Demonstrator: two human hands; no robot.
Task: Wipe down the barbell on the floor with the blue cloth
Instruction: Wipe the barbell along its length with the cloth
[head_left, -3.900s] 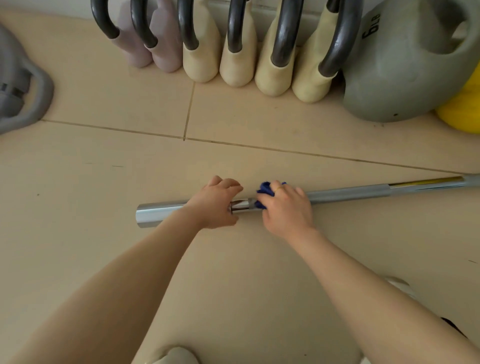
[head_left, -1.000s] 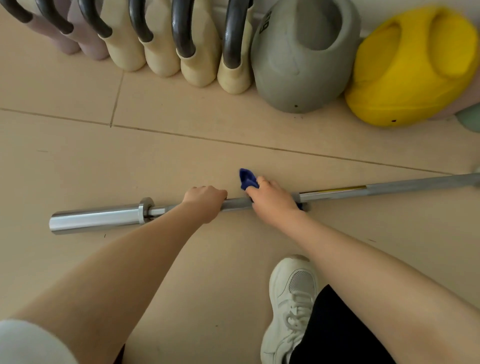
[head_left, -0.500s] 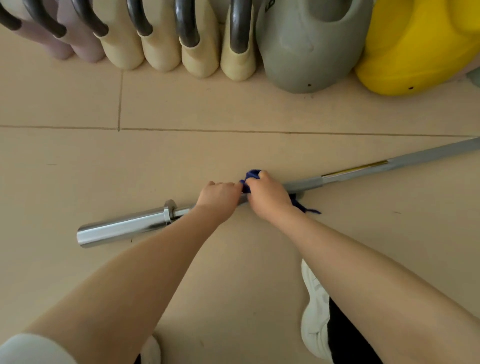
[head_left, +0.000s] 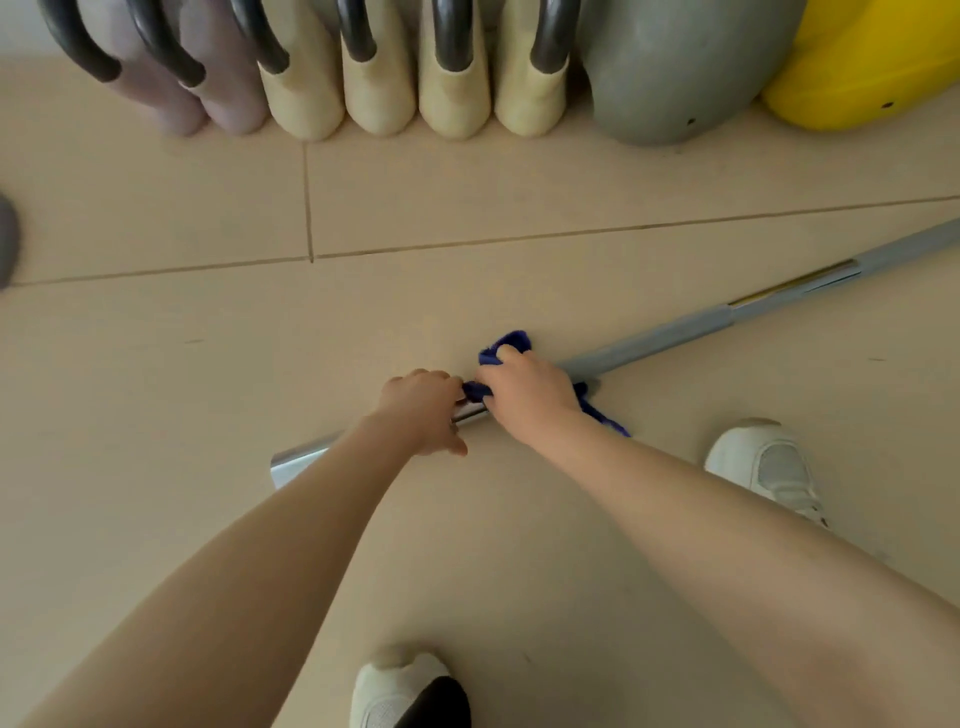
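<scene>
The left hand (head_left: 423, 408) curls over the barbell (head_left: 649, 343), fingers wrapped round the shaft near the shiny sleeve end. Just beside it, almost touching, the right hand (head_left: 530, 392) grips the blue cloth (head_left: 511, 343) bunched around the bar; a loose tail probably trails onto the floor behind the wrist. The barbell lies slantwise on the beige tiled floor (head_left: 156, 364). Kettlebells (head_left: 452, 98) line the far wall, and two white shoes (head_left: 769, 467) stand nearer the camera.

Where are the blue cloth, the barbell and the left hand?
blue cloth (head_left: 506, 347), head view, bunched upper end.
barbell (head_left: 670, 335), head view, grey shaft.
left hand (head_left: 421, 408), head view, back of hand.
</scene>
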